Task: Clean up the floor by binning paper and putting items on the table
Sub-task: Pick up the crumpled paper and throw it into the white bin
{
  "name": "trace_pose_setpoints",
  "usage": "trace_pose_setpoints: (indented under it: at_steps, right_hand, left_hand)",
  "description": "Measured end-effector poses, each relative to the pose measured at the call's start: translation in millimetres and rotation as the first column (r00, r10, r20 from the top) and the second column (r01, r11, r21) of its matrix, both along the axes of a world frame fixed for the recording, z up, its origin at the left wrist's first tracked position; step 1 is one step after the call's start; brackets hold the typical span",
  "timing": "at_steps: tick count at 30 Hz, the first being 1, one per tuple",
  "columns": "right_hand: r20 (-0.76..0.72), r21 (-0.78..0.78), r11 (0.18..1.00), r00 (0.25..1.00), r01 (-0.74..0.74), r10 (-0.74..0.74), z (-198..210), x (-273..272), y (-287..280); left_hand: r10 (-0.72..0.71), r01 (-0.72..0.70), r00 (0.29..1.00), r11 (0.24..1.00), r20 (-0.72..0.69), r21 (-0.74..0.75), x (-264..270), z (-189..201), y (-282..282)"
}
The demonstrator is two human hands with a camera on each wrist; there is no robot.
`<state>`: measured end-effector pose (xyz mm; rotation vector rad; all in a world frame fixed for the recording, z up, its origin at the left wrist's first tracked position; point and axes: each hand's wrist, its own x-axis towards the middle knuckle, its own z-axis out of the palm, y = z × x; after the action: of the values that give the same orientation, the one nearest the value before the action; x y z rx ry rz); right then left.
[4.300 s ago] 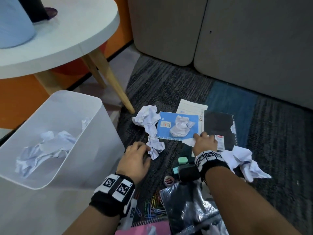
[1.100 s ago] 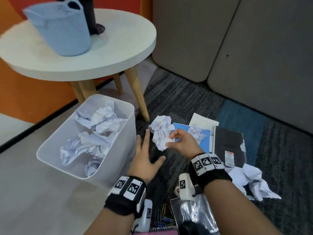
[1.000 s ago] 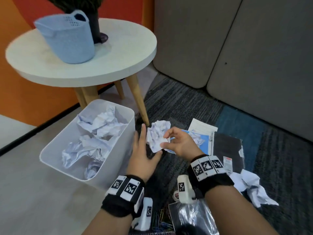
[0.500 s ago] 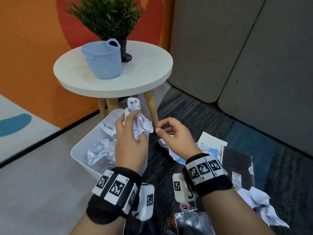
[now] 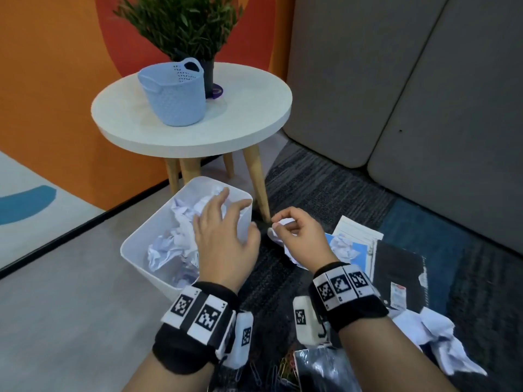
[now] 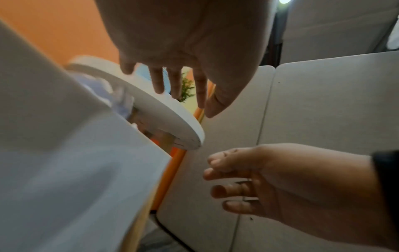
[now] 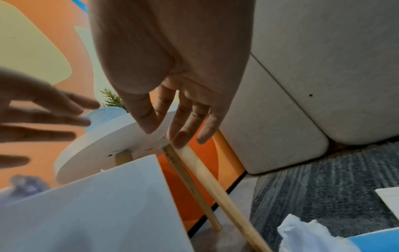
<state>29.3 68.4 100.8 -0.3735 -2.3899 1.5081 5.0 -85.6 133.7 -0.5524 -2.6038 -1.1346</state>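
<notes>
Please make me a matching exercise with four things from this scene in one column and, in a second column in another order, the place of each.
1. blue basket
2. black notebook
3. paper clips
4. left hand

a. on the carpet
b. over the white bin
c. on the round table
d. on the floor between the forearms

Pairs: 1-c, 2-a, 3-d, 4-b

The bin (image 5: 158, 261) of crumpled paper (image 5: 172, 241) sat under the left fingers (image 5: 223, 199); the surface (image 5: 254, 114) stood beyond them, notebooks (image 5: 396, 267) lay right of the right fingers (image 5: 285, 219).
</notes>
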Motion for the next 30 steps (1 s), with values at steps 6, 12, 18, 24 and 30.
trace_pose_setpoints:
  at_steps: [6, 12, 18, 24, 30]
  right_hand:
    - [0.048, 0.032, 0.992, 0.991, 0.122, -0.123, -20, 30, 52]
    - [0.292, 0.203, 0.943, 0.902, 0.265, -0.316, -56, 86, 133]
    - [0.585, 0.379, 0.88, 0.663, 0.285, -0.467, -110, 146, 182]
    - [0.835, 0.436, 0.896, 0.409, -0.083, -0.368, -144, 191, 184]
    - [0.89, 0.394, 0.883, 0.344, -0.253, -0.299, -164, 195, 164]
  left_hand:
    - [-0.359, 0.358, 0.93, 0.933, 0.077, 0.035, 24, -33, 59]
    - [-0.496, 0.556, 0.806, 0.821, 0.323, -0.126, 39, -91, 99]
    - [-0.524, 0.664, 0.715, 0.717, 0.462, -0.214, 63, -125, 136]
    - [-0.543, 0.732, 0.643, 0.644, 0.54, -0.223, 84, -148, 172]
    - [-0.566, 0.774, 0.601, 0.589, 0.564, -0.233, 104, -166, 172]
